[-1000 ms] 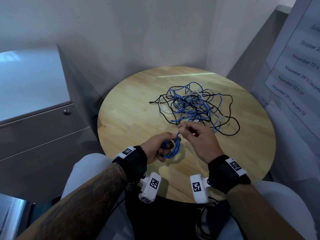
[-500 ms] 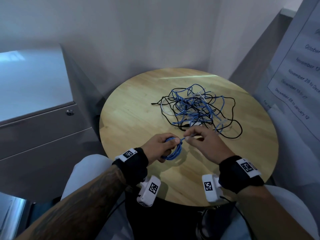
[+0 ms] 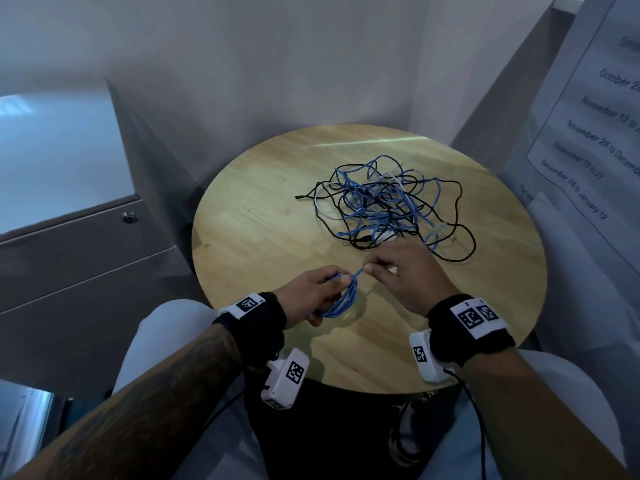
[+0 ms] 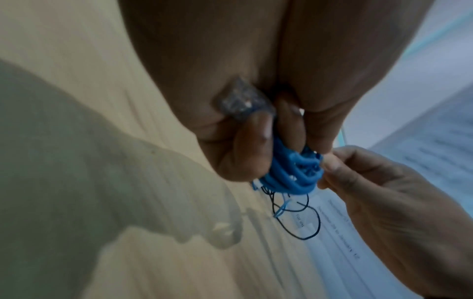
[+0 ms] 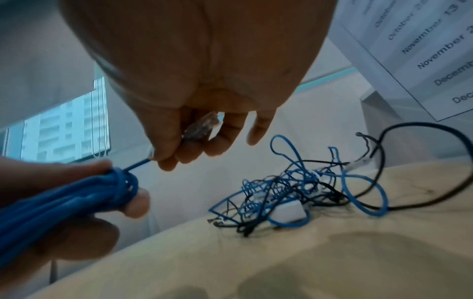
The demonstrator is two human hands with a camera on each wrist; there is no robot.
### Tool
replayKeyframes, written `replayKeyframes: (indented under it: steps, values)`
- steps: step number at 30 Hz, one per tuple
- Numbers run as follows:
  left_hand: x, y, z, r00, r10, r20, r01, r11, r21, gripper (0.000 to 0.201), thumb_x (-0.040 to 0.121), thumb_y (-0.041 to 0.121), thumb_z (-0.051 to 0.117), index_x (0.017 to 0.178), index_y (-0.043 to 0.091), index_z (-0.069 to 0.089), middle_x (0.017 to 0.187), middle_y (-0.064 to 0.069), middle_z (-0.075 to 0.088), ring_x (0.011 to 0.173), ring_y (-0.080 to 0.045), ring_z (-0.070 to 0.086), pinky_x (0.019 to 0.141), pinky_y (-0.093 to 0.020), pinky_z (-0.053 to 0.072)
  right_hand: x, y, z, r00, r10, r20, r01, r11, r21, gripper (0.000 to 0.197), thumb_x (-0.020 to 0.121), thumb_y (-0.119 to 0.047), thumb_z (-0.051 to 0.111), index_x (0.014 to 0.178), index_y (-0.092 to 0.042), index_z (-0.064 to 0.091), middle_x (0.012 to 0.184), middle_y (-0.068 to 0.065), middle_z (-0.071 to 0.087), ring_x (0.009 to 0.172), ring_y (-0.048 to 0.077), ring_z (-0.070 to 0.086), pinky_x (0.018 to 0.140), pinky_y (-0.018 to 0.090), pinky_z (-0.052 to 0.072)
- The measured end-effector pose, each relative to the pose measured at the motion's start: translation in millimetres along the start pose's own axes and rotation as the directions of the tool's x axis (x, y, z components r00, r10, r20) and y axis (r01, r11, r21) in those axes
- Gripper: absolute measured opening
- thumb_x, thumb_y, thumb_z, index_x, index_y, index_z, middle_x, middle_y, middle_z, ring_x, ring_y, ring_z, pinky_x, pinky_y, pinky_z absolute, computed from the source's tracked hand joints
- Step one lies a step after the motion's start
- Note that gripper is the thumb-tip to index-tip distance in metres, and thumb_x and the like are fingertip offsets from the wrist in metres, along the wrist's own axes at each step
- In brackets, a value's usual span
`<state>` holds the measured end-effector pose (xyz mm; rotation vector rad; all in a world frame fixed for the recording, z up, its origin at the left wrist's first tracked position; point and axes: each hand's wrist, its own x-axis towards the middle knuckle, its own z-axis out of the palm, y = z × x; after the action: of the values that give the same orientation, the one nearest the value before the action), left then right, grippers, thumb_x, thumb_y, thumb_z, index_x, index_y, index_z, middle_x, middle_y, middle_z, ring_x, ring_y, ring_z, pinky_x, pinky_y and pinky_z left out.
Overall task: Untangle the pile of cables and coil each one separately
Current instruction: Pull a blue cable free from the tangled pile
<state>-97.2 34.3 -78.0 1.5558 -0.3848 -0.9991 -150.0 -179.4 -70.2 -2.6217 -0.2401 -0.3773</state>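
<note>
Holding a small coil of thin blue network cable (image 3: 341, 299) in the left hand (image 3: 311, 294), low over the near part of the round pale-wood counter (image 3: 263, 237). Probably keeping it off the surface and apart from the pile so the finished loops are not catching on anything.

Left fingers (image 4: 253, 141) curling tight round the bundled loops, thumb pressing on top; clamping one clear plastic plug (image 4: 242, 101) against the palm, likely anchoring that end so the coil is not unwinding.

Right hand (image 3: 403, 275) sitting just beside the coil, pinching the short free tail of the same blue cable between thumb and fingertips (image 5: 166, 159). Tail running taut from pinch to coil. Second clear plug (image 5: 202, 126) tucking under the curled fingers behind the pinch. Looks like wrapping the tail round the bundle to lock it: turns already showing across the loops at the top of the coil. Judging this coil nearly done.

Neither hand slack: both narrow, closed on the blue cable.

Remaining tangled pile of blue, black and white cables (image 3: 384, 202) lying further back on the counter, well apart from the coil, not touching either hand. A small white block sitting in its near edge; cannot tell what it is. Most of the task still waiting there.
</note>
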Motion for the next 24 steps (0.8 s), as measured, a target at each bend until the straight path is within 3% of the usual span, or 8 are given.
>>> replayKeyframes:
  steps: [4, 7, 10, 14, 17, 19, 22, 24]
  values:
    - [3.4, -0.5, -2.2, 0.999, -0.018, -0.042, 0.019, 1.000, 0.024, 0.020, 0.104, 0.026, 0.046, 0.115, 0.010, 0.050, 0.064, 0.004, 0.027, 0.050, -0.012, 0.019, 0.050, -0.027, 0.016, -0.2, -1.6, 8.3, 0.998, 0.033, -0.057, -0.034, 0.999, -0.019, 0.011, 0.094, -0.032, 0.065, 0.084, -0.029, 0.069, 0.076, -0.019, 0.055, 0.076, 0.011, 0.049, 0.081, 0.035, 0.033]
    - [5.9, -2.6, -5.9, 0.995, 0.037, -0.095, -0.039, 0.999, -0.022, 0.012, 0.103, 0.018, 0.048, 0.111, 0.010, 0.047, 0.068, -0.001, 0.035, 0.048, -0.011, 0.031, 0.049, -0.028, 0.031, 0.2, -5.0, 17.1, 0.993, 0.069, -0.098, -0.071, 0.997, -0.010, 0.012, 0.098, -0.030, 0.060, 0.090, -0.027, 0.068, 0.084, -0.013, 0.059, 0.082, 0.017, 0.052, 0.082, 0.040, 0.040]
    - [9.9, -3.6, -9.1, 0.965, 0.162, -0.205, -0.137, 0.982, 0.129, 0.014, 0.100, 0.018, 0.054, 0.109, 0.008, 0.056, 0.071, -0.003, 0.054, 0.056, -0.012, 0.052, 0.059, -0.029, 0.047, 0.8, -7.0, 22.0, 0.985, 0.069, -0.160, -0.072, 0.997, -0.011, 0.012, 0.100, -0.024, 0.056, 0.100, -0.023, 0.069, 0.095, -0.005, 0.058, 0.091, 0.020, 0.050, 0.078, 0.039, 0.042]
    - [17.3, 1.8, -13.6, 0.914, 0.316, -0.253, -0.216, 0.909, 0.356, 0.017, 0.095, 0.025, 0.062, 0.108, 0.016, 0.069, 0.091, -0.001, 0.067, 0.075, -0.011, 0.057, 0.068, -0.024, 0.047, 5.7, -6.9, 19.8, 0.964, 0.075, -0.255, -0.095, 0.993, -0.066, 0.017, 0.098, -0.020, 0.058, 0.105, -0.020, 0.073, 0.102, -0.002, 0.057, 0.098, 0.020, 0.046, 0.082, 0.034, 0.040]
    - [22.2, 5.3, -13.0, 0.917, 0.287, -0.276, -0.232, 0.948, 0.216, 0.020, 0.094, 0.022, 0.063, 0.111, 0.015, 0.070, 0.081, 0.005, 0.064, 0.070, -0.010, 0.054, 0.063, -0.020, 0.045, 5.7, -7.9, 23.8, 0.959, 0.090, -0.270, -0.128, 0.984, -0.127, 0.019, 0.098, -0.022, 0.058, 0.107, -0.022, 0.075, 0.098, -0.002, 0.063, 0.096, 0.023, 0.047, 0.082, 0.038, 0.042]
    - [24.2, 5.2, -11.1, 0.938, 0.237, -0.252, -0.233, 0.972, 0.046, 0.024, 0.095, 0.023, 0.062, 0.115, 0.014, 0.070, 0.070, 0.001, 0.054, 0.064, -0.014, 0.045, 0.062, -0.026, 0.042, 3.5, -11.7, 27.2, 0.951, 0.184, -0.249, -0.184, 0.983, 0.023, 0.018, 0.098, -0.020, 0.060, 0.108, -0.021, 0.075, 0.098, -0.004, 0.069, 0.094, 0.018, 0.054, 0.082, 0.033, 0.045]
    - [26.1, 5.4, -7.5, 0.944, 0.227, -0.241, -0.238, 0.971, -0.020, 0.024, 0.096, 0.019, 0.060, 0.116, 0.012, 0.069, 0.070, 0.001, 0.057, 0.063, -0.014, 0.048, 0.063, -0.025, 0.044, 1.6, -23.7, 26.8, 0.880, 0.474, 0.029, -0.399, 0.706, 0.585, 0.017, 0.099, -0.014, 0.060, 0.105, -0.022, 0.074, 0.096, -0.006, 0.073, 0.084, 0.000, 0.066, 0.073, 0.017, 0.051]
    - [26.3, 6.7, -6.5, 0.941, 0.232, -0.248, -0.244, 0.970, -0.019, 0.024, 0.096, 0.014, 0.060, 0.118, 0.008, 0.067, 0.073, 0.010, 0.066, 0.066, -0.007, 0.058, 0.065, -0.023, 0.049, 0.8, -27.6, 26.4, 0.817, 0.547, 0.181, -0.486, 0.486, 0.727, 0.015, 0.099, -0.015, 0.061, 0.102, -0.021, 0.074, 0.091, -0.002, 0.077, 0.080, 0.008, 0.070, 0.069, 0.022, 0.055]
